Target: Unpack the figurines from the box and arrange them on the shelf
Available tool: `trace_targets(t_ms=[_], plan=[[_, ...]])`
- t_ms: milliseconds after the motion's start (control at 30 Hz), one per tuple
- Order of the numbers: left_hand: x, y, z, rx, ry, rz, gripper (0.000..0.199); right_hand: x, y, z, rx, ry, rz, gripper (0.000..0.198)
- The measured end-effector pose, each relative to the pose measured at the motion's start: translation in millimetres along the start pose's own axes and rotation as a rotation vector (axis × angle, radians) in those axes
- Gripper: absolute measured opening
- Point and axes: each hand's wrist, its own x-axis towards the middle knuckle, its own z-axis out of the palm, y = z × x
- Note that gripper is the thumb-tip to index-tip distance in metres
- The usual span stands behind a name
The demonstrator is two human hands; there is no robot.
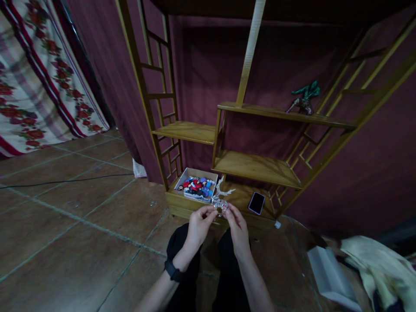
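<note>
Pinching a shiny silver ornament (220, 203) between both sets of fingertips, the person has it up in front of the low part of a wooden shelf unit (185, 131). Left hand (199, 223) is closed down on its lower left side, thumb against fingers; right hand (237, 223) has much the same grip on the right. Pale antler-like branches poke up from the top. Could be a deer, or something in clear wrap, honestly too small and glossy to say. Just behind it, an open box (200, 172) of colorful little bits (196, 187) sits on the bottom shelf, with a phone (256, 203) lying further right. Dark wristband (173, 271) on the left wrist, btw.
</note>
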Motion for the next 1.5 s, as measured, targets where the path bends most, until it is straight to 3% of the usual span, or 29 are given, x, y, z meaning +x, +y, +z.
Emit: trace_targets(t_ms=[400, 667, 1200, 1500], plan=[[-11.1, 12.1, 3.3, 0.216, 0.034, 0.103, 0.017, -3.7, 2.5, -1.6, -0.045, -0.021, 0.007, 0.041], [-15.2, 16.3, 6.9, 0.238, 0.068, 0.141, 0.016, -6.6, 6.5, -0.9, -0.149, 0.047, -0.066, 0.044], [-23.4, 23.4, 11.1, 0.787, 0.033, 0.455, 0.020, -6.2, 9.7, 2.6, 0.120, 0.112, -0.007, 0.041], [-24.6, 18.5, 19.2, 0.627, 0.025, 0.448, 0.022, -6.8, 10.6, 1.9, 0.186, 0.139, -0.016, 0.041]])
